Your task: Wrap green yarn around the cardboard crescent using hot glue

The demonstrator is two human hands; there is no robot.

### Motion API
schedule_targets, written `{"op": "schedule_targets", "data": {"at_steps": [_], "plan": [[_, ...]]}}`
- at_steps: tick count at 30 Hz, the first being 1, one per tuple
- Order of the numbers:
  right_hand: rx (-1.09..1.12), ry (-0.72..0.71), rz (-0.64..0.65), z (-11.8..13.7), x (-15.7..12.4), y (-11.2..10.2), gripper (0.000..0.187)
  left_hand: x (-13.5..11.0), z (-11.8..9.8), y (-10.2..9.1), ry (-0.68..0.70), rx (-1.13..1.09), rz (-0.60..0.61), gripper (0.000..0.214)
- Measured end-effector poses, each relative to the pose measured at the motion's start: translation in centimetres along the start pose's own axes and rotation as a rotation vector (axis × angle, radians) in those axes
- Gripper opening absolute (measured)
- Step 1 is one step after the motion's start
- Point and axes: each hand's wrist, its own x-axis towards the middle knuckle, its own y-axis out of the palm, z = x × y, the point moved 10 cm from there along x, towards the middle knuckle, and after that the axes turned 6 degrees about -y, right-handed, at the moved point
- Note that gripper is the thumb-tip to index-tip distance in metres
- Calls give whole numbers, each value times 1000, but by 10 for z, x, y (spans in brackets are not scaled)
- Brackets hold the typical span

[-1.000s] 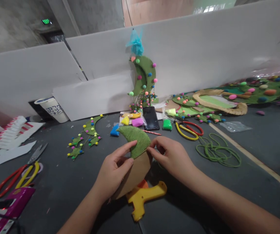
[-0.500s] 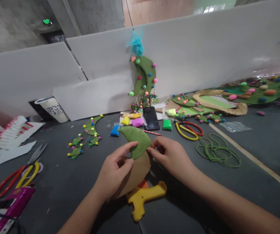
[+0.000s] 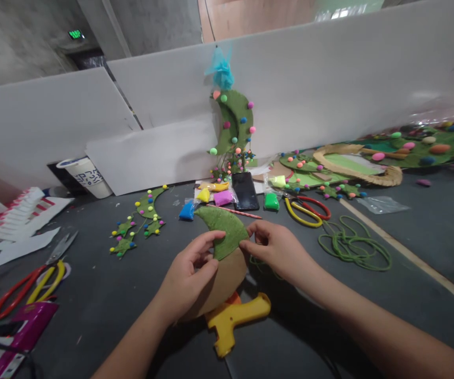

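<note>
A crescent-shaped cardboard piece is held up over the dark table, its upper half wrapped in green cord. My left hand grips the crescent from the left, thumb on the green part, fingers closed round the brown edge. At the crescent's right edge my right hand pinches where green meets bare cardboard. A thin green cord strand trails under that hand. A yellow glue gun lies on the table just below the crescent.
Behind are a black phone, bags of coloured clay, a standing green crescent decoration, scissors and a green cord coil at right. Scissors and paper scraps lie at left. White boards wall the back.
Both hands and the crescent have shifted slightly right and up. The right hand's pinch sits a little higher on the edge.
</note>
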Motion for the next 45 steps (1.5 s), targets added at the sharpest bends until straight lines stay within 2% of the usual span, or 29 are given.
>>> {"op": "schedule_targets", "data": {"at_steps": [7,16,21,26,30,34,45], "plan": [[-34,-16,-7,4,-3,1,10,2,4,5,-46,-40,-2,30],[-27,7,19,3,-4,4,10,2,3,5,-71,-47,21,30],[79,30,39,2,-4,6,13,1,0,5,-60,44,30,32],[211,49,116,1,-3,17,15,2,-2,5,4,-15,56,31],[301,58,213,1,-4,25,20,1,1,6,-18,-70,124,33],[311,56,219,0,-4,25,24,-1,1,7,-30,-60,151,33],[309,36,225,2,-4,29,24,1,-6,4,13,26,44,20]]}}
